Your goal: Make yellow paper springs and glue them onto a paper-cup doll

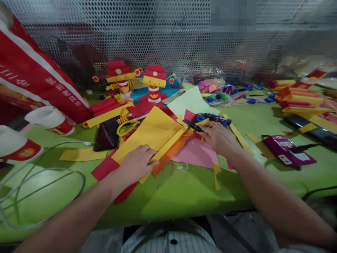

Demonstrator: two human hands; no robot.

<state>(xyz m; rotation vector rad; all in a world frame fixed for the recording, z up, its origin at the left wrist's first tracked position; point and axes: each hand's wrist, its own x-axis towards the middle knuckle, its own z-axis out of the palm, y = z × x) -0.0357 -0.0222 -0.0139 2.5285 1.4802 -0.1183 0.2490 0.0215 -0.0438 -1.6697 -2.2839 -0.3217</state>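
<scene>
A large yellow paper sheet [154, 128] lies across the pile in front of me, with a narrow yellow strip [170, 143] along its lower right edge. My left hand [139, 161] rests over the lower end of sheet and strip, fingers bent and thumb near the edge, holding the paper down. My right hand [217, 137] is closed around a slim black tool [193, 125] at the strip's upper end; its exact kind is unclear. Under the sheet show orange paper [168, 158], pink paper [196, 153] and red paper [102, 172]. Yellow-handled scissors [127, 128] lie to its left.
Two red-and-yellow paper figures [154, 82] stand behind. A phone [106, 133], white cups [50, 119], a white cable [79, 172] and a red bag [34, 66] are left. On the right are a purple box [288, 151] and rolled papers [302, 98].
</scene>
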